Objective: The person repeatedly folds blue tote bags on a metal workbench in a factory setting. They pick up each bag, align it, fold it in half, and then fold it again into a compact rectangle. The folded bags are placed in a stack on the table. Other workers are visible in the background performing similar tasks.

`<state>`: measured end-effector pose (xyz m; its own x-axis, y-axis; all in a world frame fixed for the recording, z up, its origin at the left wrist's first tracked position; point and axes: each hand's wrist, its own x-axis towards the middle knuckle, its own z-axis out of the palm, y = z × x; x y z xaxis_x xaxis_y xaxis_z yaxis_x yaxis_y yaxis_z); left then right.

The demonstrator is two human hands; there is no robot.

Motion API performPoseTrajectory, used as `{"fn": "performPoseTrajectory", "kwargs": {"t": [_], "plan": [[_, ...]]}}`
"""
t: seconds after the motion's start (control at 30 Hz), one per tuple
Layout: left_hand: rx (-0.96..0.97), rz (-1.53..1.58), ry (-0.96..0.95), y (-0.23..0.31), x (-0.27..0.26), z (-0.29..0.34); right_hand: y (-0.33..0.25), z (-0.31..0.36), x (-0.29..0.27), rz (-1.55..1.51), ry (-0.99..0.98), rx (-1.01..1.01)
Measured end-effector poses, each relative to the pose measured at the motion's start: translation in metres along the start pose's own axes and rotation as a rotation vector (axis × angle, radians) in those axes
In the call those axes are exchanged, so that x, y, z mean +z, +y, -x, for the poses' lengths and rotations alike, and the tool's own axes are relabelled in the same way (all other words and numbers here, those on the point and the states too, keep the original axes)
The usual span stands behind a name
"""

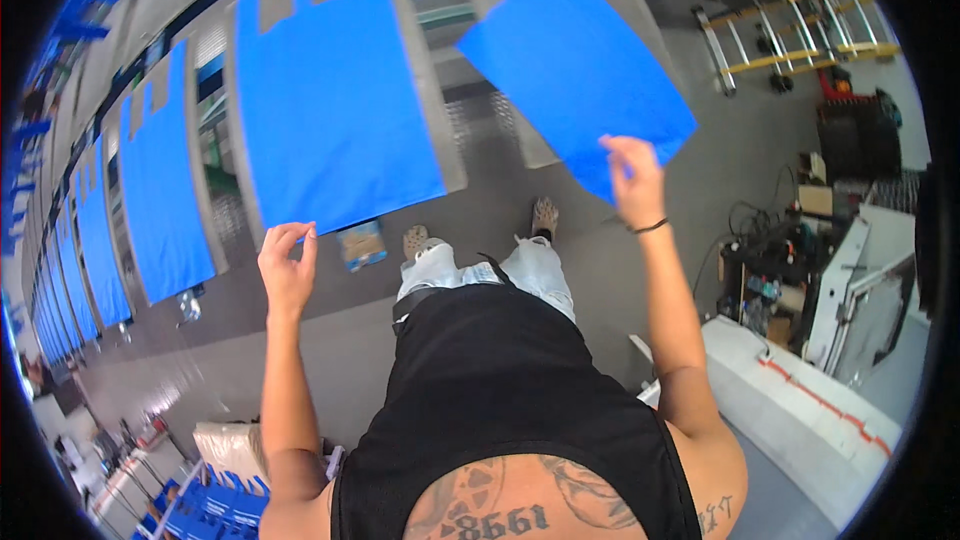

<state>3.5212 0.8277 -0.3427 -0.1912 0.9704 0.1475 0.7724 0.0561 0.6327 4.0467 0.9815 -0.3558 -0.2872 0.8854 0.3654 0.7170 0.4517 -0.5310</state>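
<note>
My right hand pinches the near edge of a blue plastic bag, lifted and tilted above the conveyor. My left hand has its fingers curled at the near bottom corner of another blue bag that lies flat on the grey belt; the fingertips touch its edge, and no firm grip shows. More blue bags lie in a row along the belt to the left. My black shirt, light trousers and shoes fill the lower middle.
A stack of blue bags and a white sack sit at lower left. A white machine with cables, a white bench and a yellow trolley frame stand on the right. A small blue packet lies on the floor.
</note>
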Motion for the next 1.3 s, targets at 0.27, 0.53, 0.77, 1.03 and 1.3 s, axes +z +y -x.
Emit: {"fn": "performPoseTrajectory", "kwargs": {"t": [0.27, 0.53, 0.77, 1.03, 1.3], "plan": [[0.548, 0.093, -0.343, 0.274, 0.271, -0.051, 0.224, 0.008, -0.109, 0.453, -0.247, 0.062], [0.530, -0.134, -0.244, 0.300, 0.352, -0.023, 0.288, -0.013, -0.110, 0.013, -0.197, -0.193], [0.126, -0.002, -0.242, 0.323, 0.253, -0.109, 0.246, -0.093, -0.147, -0.243, -0.018, -0.149], [0.410, -0.344, 0.563, 0.357, 0.028, -0.460, 0.141, -0.495, -0.172, -0.325, 0.296, -0.265], [0.580, -0.014, 0.688, 0.417, -0.024, -0.412, 0.086, -0.466, -0.254, -0.606, 0.655, -0.606]]}}
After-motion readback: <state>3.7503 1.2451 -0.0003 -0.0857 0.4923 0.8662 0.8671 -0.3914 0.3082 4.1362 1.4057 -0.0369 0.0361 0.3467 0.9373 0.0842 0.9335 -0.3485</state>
